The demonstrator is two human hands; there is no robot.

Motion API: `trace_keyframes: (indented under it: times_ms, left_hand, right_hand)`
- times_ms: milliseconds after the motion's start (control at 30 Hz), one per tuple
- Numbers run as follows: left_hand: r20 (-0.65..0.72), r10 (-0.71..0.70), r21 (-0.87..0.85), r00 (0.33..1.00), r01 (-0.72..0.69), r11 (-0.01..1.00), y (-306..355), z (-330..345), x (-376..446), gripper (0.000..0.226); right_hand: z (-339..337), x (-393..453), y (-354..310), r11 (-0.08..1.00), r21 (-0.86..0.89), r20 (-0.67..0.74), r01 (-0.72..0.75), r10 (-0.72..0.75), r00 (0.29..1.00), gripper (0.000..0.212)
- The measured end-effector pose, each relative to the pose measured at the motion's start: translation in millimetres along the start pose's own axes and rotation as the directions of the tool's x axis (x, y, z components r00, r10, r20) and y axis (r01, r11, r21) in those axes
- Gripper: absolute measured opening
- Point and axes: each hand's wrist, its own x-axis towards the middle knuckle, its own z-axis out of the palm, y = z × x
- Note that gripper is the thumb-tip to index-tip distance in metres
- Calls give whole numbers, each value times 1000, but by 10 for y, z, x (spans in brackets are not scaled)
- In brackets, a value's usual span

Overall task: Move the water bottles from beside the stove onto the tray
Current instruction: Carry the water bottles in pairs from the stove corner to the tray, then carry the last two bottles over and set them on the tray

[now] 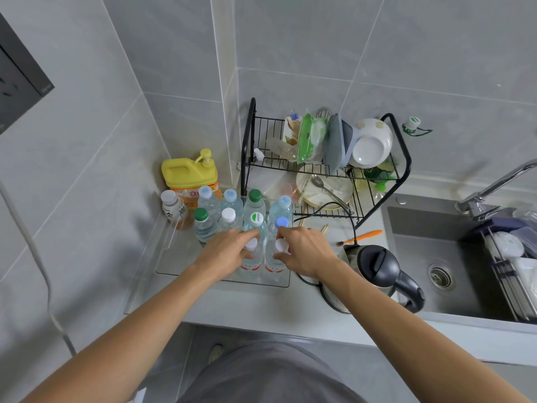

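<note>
Clear plastic water bottles with white caps and red labels stand side by side at the near edge of the transparent acrylic tray (pixel 174 251): the left hand (pixel 225 251) curls its fingers round the neck of the left bottle (pixel 250 258), the right hand (pixel 302 253) pinches the right bottle (pixel 276 261) below its cap. Both forearms reach forward from below, converging. Behind them more capped bottles (pixel 229 205) crowd the tray, with a yellow pump detergent jug (pixel 186 174) beyond. A black electric kettle (pixel 374 271) sits just right; the black wire dish rack (pixel 325 158) stands behind it.

Place: home kitchen
Evidence, right: sink (pixel 430 257), faucet (pixel 494 184)
Evidence, centre: dish rack (pixel 325 158), electric kettle (pixel 374 271)
</note>
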Motion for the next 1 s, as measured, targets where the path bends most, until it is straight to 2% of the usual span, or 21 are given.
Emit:
trace_keyframes:
  times_ms: [167, 367, 500, 567, 667, 767, 833, 1000]
  left_hand:
    - [-18, 1, -12, 1000, -1, 1000, -39, -18, -29, 28]
    - [94, 15, 10, 995, -16, 1000, 20, -138, 41, 29]
    - [101, 15, 29, 995, -18, 999, 30, -159, 16, 29]
    - [88, 10, 41, 996, -14, 999, 39, -179, -18, 36]
    - [8, -11, 64, 1000, 10, 998, 109, -267, -76, 47]
    - [-141, -13, 64, 990, 22, 998, 209, -395, -108, 42]
    - [-207, 40, 61, 978, -27, 998, 287, -446, -87, 39]
    - [-249, 233, 126, 940, -207, 970, 819, -531, 71, 48]
  right_hand:
    - [26, 11, -23, 1000, 23, -8, -17, 17, 1000, 39]
    - [53, -23, -84, 999, 45, -31, -20, 22, 999, 36]
    - [49, -60, -123, 997, 47, -20, -62, 63, 998, 36]
    - [61, -101, -145, 994, 65, -17, -93, 94, 995, 38]
    - [39, -198, -198, 981, 123, -41, -152, 159, 987, 45]
    - [-39, -355, -254, 958, 164, -117, -236, 256, 959, 48]
    - [-119, -506, -273, 939, 180, -184, -293, 325, 928, 46]
    - [-431, -1070, -135, 897, 196, -383, -396, 442, 811, 49]
